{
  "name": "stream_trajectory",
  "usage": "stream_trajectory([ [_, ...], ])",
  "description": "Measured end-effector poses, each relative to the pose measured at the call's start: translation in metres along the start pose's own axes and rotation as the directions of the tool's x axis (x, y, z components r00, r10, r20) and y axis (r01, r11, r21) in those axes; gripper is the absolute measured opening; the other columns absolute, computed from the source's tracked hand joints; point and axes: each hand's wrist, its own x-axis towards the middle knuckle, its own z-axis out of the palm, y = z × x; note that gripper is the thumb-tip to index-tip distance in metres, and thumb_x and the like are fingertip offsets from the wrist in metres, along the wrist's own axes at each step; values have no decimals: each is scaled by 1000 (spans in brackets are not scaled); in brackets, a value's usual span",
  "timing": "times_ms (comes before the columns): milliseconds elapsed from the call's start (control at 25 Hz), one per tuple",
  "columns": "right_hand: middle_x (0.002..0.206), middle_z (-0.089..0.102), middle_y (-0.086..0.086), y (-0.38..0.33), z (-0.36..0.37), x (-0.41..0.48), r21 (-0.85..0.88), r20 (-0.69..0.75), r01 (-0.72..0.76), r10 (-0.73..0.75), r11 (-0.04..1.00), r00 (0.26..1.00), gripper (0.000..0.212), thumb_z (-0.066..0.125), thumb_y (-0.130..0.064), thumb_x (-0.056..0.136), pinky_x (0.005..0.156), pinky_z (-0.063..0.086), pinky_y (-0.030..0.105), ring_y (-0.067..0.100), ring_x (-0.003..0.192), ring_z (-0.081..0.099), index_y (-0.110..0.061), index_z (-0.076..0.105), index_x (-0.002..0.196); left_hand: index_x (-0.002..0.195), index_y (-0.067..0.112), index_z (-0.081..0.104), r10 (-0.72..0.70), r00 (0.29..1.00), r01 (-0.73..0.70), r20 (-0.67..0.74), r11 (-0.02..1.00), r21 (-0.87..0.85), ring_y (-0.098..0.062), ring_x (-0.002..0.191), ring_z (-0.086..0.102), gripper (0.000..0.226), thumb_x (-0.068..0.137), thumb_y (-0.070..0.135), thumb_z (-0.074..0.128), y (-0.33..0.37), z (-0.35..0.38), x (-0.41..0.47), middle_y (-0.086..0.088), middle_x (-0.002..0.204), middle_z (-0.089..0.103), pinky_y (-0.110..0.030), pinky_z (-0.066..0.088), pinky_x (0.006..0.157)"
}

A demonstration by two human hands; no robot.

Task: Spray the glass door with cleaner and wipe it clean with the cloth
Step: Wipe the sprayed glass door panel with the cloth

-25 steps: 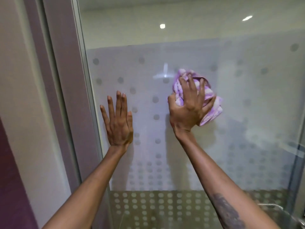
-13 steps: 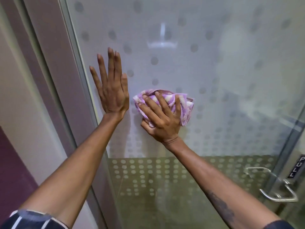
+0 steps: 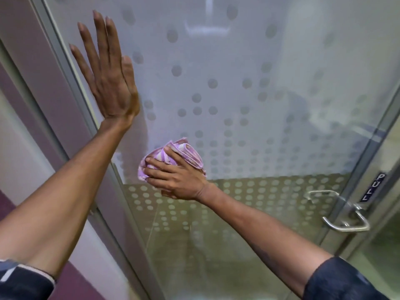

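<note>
The glass door point(image 3: 249, 68) fills most of the view, frosted with a pattern of round dots that grow denser lower down. My right hand point(image 3: 179, 180) grips a bunched purple and white cloth point(image 3: 184, 153) and presses it against the glass near the door's lower left part. My left hand point(image 3: 106, 70) lies flat on the glass higher up, by the door's left edge, fingers together and pointing up. No spray bottle is in view.
A grey metal frame point(image 3: 71, 87) runs along the door's left side, with a pale wall and a dark purple band beyond it. At the right edge sit a metal lever handle point(image 3: 344, 221) and a "PULL" label point(image 3: 373, 187).
My right hand has carried the cloth down and to the left across the glass. My left hand has stayed flat on the glass. My view has tilted downward, bringing the handle into sight.
</note>
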Motion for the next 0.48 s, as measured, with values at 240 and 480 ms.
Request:
stream_trajectory([
  [240, 156, 51, -3, 21, -7, -65, -1, 47, 61, -61, 998, 997, 40, 61, -33, 94, 125, 2, 62, 23, 153, 36, -22, 62, 133, 163, 7, 24, 6, 1000, -6, 1, 1000, -1, -45, 156, 16, 56, 110, 24, 26, 6, -8, -1, -16, 170, 24, -56, 0, 124],
  [480, 156, 51, -7, 59, -23, -181, -47, 0, 14, -14, 999, 1000, 30, 52, -32, 105, 126, 3, 62, 18, 157, 24, -27, 62, 133, 163, 7, 22, -15, 1000, 16, 21, 999, -44, -47, 157, 14, 55, 111, 27, 20, 7, -9, -3, -17, 170, 21, -65, 3, 125],
])
